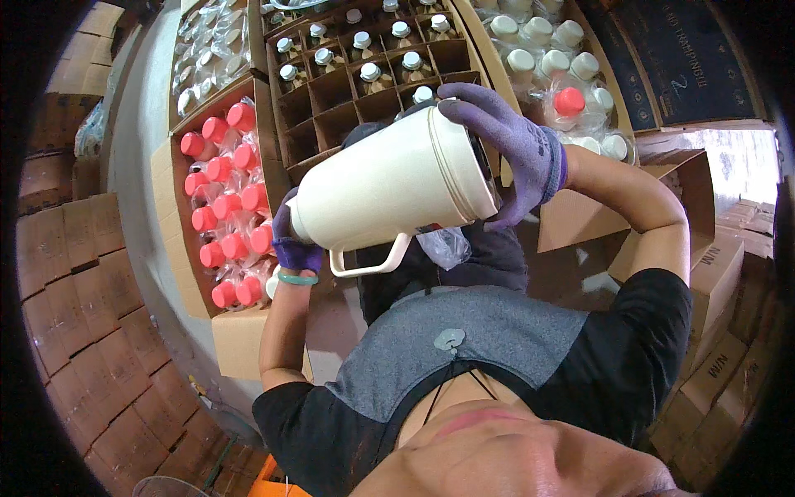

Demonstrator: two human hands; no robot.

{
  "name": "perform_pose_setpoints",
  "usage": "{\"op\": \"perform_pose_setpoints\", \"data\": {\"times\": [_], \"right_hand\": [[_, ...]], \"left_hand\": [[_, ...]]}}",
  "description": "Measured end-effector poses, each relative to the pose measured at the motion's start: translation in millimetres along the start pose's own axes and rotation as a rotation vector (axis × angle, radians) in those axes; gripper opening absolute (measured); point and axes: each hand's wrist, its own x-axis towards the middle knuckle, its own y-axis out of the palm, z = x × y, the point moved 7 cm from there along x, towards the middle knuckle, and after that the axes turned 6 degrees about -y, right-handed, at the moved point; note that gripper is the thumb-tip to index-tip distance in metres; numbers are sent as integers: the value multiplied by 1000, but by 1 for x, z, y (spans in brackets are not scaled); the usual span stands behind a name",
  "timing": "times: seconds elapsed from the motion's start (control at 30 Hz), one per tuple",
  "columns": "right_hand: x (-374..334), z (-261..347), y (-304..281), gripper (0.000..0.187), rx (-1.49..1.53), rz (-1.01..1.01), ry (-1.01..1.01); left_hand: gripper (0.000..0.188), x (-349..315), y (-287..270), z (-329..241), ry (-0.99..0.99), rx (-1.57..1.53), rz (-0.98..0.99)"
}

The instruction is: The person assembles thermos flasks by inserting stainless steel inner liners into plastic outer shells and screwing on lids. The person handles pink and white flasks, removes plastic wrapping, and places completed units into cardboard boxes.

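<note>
A large cream-coloured handled tumbler [385,178] lies tilted sideways in front of my body, held between both hands. My left hand [291,240], in a purple glove, is closed round its narrower end. My right hand [517,153], in a matching glove, spans the wide end, with fingers over the upper edge and the thumb at the lower edge. The tumbler's handle faces my body. Below it a crumpled clear plastic bag [447,247] shows over my dark trousers. Just beyond the tumbler stands a divided carton [321,124] with several white-topped items in its cells.
At left, an open carton [195,282] holds several red-capped, plastic-wrapped items. Another with white-capped items [555,62] stands at right, one red cap [569,102] among them. Stacked brown cartons [91,306] line the left side. Open carton flaps [580,222] lie near my right arm.
</note>
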Motion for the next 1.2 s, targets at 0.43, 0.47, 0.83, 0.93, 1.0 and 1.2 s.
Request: {"op": "perform_pose_setpoints", "data": {"times": [0.43,0.47,0.83,0.93,1.0,1.2], "right_hand": [[-46,-94,23,104,595,-52,577],[-64,-108,35,97,717,-15,828],[-59,-92,48,100,542,-69,645],[-63,-88,39,108,306,-87,611],[-65,-85,38,112,217,-98,569],[-43,-50,24,112,74,-96,338]], "left_hand": [[56,1,24,-16,437,583,-38],[69,-6,46,-16,487,541,90],[53,3,110,-24,601,1291,54],[41,16,108,-24,530,1265,31],[40,17,110,-25,532,1282,64],[35,63,64,-12,201,807,183]]}}
